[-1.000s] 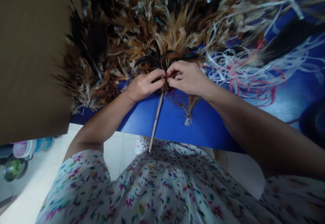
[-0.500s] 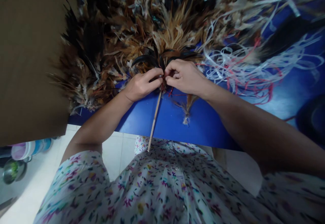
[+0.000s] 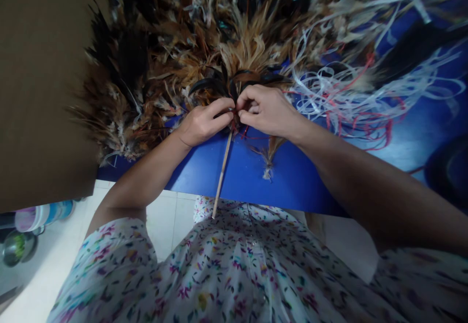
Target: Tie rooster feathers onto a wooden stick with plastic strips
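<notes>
Well, two hands are working over one blue desk [image 3: 252, 184], meeting at the head of one thin stick [image 3: 222, 174]. The stick is slanting down past the near edge, and one bunch [image 3: 233, 89] of dark feathers is fanning out from its top. The left hand [image 3: 206, 120] is keeping a pinching grip at the bunch's base; the right hand [image 3: 272, 111] is pinching there too, though I can't tell which strands its grip is holding. Some red thread [image 3: 245, 131] is showing just below the right fingertips. One small tuft [image 3: 268, 159] is lying apart, nearer the person. Behind the hands, one heap [image 3: 197, 45] of brown and black feathers is spreading, too many to count. To the right, one tangle [image 3: 351, 101] of white and red ribbon is sprawling. One bowl [image 3: 18, 247] is standing at the lower left.
</notes>
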Available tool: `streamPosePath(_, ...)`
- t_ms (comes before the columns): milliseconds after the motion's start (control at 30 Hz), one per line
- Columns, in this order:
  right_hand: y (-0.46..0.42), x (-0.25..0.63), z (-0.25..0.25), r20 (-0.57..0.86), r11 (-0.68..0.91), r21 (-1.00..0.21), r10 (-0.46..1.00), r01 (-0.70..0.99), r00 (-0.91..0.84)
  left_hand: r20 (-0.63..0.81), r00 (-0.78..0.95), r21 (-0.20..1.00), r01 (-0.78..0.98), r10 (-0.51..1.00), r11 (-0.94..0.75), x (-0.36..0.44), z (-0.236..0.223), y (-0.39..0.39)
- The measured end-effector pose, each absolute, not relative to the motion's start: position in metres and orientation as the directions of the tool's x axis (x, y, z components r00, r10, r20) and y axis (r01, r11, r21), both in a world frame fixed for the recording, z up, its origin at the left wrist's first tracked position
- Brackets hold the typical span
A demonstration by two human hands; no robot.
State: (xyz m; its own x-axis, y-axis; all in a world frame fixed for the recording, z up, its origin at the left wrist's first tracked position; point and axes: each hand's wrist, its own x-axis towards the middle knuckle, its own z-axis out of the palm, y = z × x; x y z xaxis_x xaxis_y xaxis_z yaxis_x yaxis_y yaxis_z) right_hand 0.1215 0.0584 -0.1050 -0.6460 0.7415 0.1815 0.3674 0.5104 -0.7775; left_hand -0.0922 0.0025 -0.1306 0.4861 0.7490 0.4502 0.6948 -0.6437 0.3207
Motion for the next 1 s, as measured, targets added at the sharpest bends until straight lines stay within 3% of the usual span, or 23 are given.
streamPosePath(633, 0.0585, 0.1197, -0.1083, 0.205, 0.543, -0.745, 0.740, 0.388, -0.641, 0.471, 0.470, 0.296, 0.713, 0.747, -0.636, -0.0902, -0.1297, 0.0022)
streamPosePath(1000, 0.0525, 0.1223, -0.1067, 0.191, 0.468, -0.834, 0.742, 0.293, -0.642, 0.520, 0.492, 0.253, 0.692, 0.698, -0.676, -0.0913, -0.1320, 0.0027)
